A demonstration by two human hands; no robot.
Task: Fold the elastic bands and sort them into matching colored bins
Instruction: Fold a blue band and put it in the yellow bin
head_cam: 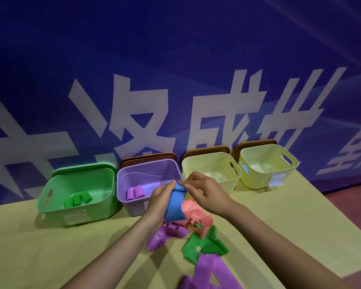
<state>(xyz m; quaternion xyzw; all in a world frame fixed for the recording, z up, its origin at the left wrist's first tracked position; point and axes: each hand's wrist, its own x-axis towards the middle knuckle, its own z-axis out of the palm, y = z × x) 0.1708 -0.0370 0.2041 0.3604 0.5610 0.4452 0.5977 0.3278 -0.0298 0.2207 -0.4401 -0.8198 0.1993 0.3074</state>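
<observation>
Folding of a flat blue elastic band (174, 205), held above the yellow-green tabletop (50, 247) in front of the lilac plastic bin (148, 170). Left hand (161, 197) curled round the band's left side, thumb and fingertips pinching its top edge; right hand (204, 192) pinching the same top edge from the right, fingertips nearly touching the left's. Long axis of band near vertical, hanging down from both grips toward the loose pile of salmon-pink band (194, 215), purple bands (165, 234) and green band (202, 245) just below. Probable step: doubling the strip over before binning. Green plastic bin (77, 184) and lilac bin holding rolled bands of matching colour; two pale yellow bins (213, 167) to the right (a blue mark showing on the farther one), the right hand nearer these.
</observation>
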